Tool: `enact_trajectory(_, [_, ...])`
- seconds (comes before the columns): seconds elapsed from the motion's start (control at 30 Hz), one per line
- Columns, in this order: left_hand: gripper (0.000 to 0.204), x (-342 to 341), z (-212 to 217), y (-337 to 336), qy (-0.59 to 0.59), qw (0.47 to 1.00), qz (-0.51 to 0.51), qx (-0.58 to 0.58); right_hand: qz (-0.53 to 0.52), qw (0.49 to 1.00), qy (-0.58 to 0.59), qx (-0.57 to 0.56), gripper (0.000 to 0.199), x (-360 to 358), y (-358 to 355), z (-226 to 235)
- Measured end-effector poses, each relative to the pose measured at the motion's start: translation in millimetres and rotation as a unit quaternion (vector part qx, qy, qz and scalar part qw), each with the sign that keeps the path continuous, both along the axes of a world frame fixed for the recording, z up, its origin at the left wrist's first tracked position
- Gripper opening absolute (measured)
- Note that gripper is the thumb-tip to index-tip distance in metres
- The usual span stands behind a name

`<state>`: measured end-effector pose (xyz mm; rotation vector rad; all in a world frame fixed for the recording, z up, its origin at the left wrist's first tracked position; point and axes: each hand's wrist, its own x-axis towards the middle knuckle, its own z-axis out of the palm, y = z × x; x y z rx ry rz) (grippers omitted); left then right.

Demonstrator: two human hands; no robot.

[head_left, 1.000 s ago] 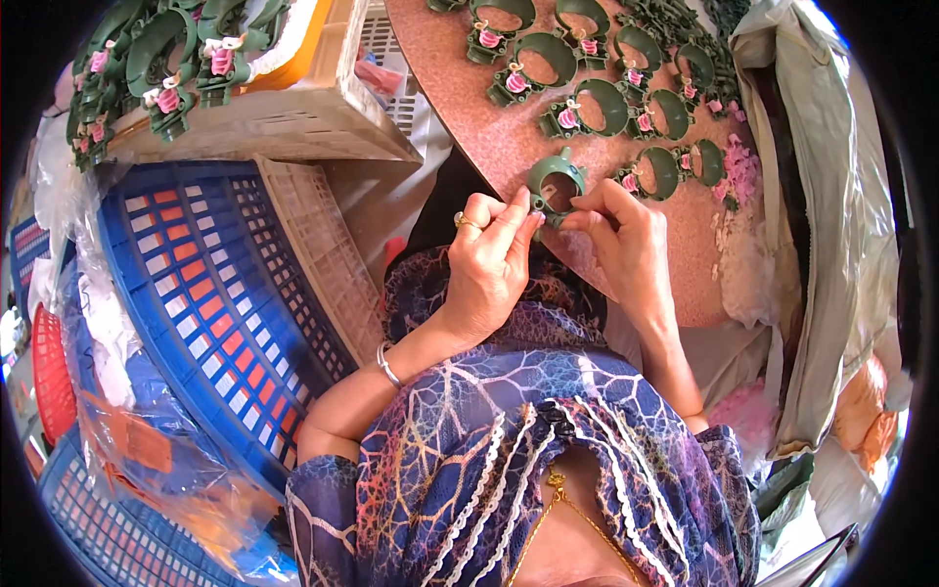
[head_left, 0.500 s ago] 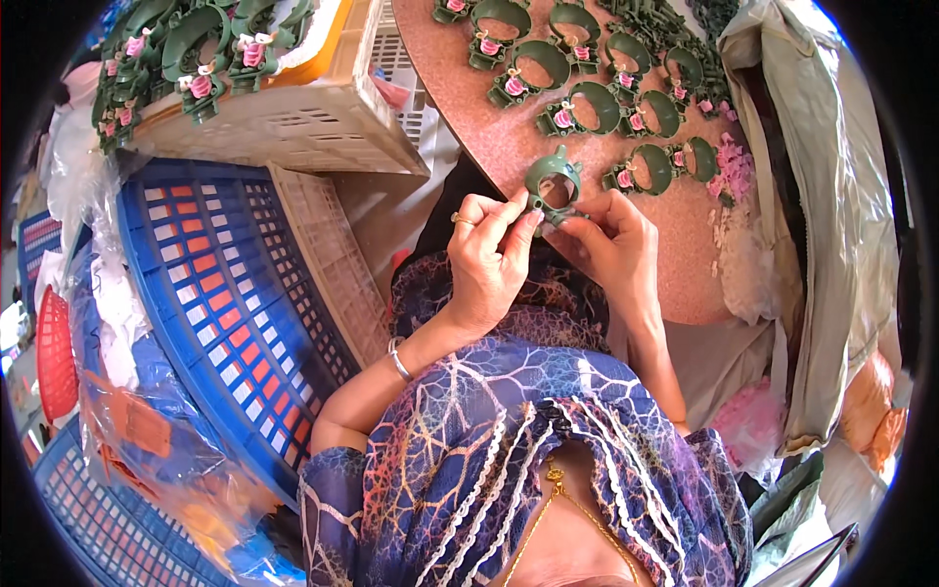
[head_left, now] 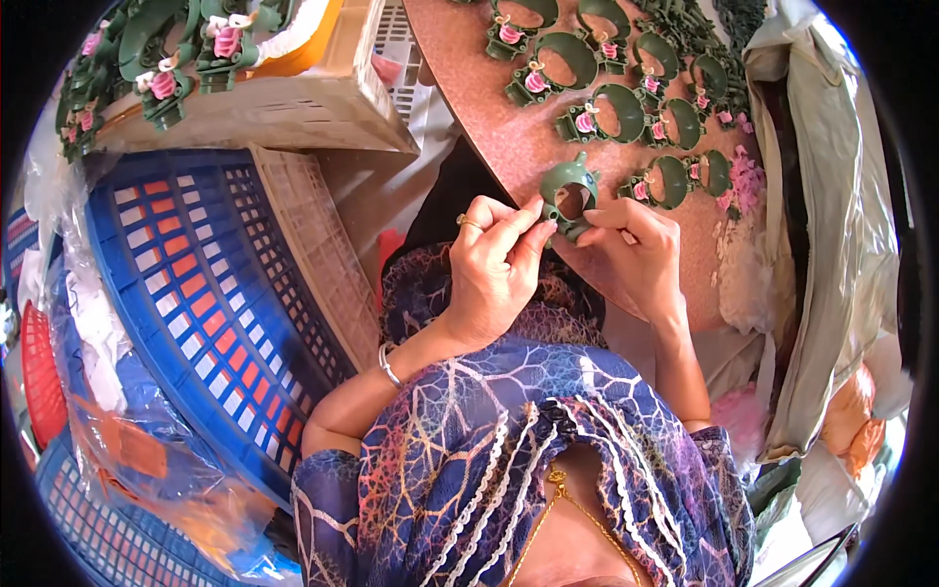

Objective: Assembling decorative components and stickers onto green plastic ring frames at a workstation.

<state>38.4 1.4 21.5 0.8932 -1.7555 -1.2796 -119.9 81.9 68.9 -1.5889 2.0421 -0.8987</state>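
Note:
Over the near edge of the table I hold a green plastic ring-shaped piece (head_left: 561,177) with a wide round opening and a small pointed top. My left hand (head_left: 489,266) pinches its lower left side between thumb and fingertips. At its lower right side, the thumb and bent fingers of my right hand (head_left: 644,249) are closed on the rim. Whatever small part may sit between the fingertips is too small to make out. Just beyond, similar green ring pieces (head_left: 618,110) with pink roses and small white bits stand in rows.
The pinkish speckled table (head_left: 489,127) carries pink flowers (head_left: 745,184) and a dark green heap (head_left: 675,24) of parts. At left are a cream crate (head_left: 284,112) with finished-looking pieces on top and a blue basket (head_left: 156,259). A grey-green sack (head_left: 831,196) hangs at right.
The view has shifted a little. My right hand has moved slightly away from the left, its fingers now on the right of the rim. The green piece has turned slightly.

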Motion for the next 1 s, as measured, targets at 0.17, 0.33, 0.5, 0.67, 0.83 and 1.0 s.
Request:
enact_trajectory(0.17, [0.026, -1, 5, -5, -0.014, 1.0, -0.003, 0.003, -0.178, 0.948, -0.249, 0.088, 0.013, 6, 6, -4])
enact_trajectory(0.33, [0.027, 0, 5, -9, -0.011, 0.998, -0.016, 0.055, -0.089, 0.987, -0.049, 0.126, 0.012, 12, -22, 31])
enact_trajectory(0.5, [0.031, -1, -4, -6, -0.023, 0.998, -0.028, -0.05, -0.059, 0.989, -0.032, 0.129, 0.012, 11, -18, 28])
enact_trajectory(0.67, [0.053, 4, -4, -5, -0.073, 0.986, -0.05, -0.138, -0.152, 0.955, -0.228, 0.118, 0.013, 6, 1, 1])
enact_trajectory(0.83, [0.074, 8, 0, -6, -0.099, 0.957, -0.104, -0.251, -0.182, 0.949, -0.239, 0.095, 0.02, 17, -1, 6])
enact_trajectory(1.0, [0.055, -2, -16, -13, -0.085, 0.92, -0.125, -0.361, -0.193, 0.961, -0.191, 0.047, 0.027, 18, 5, 6])
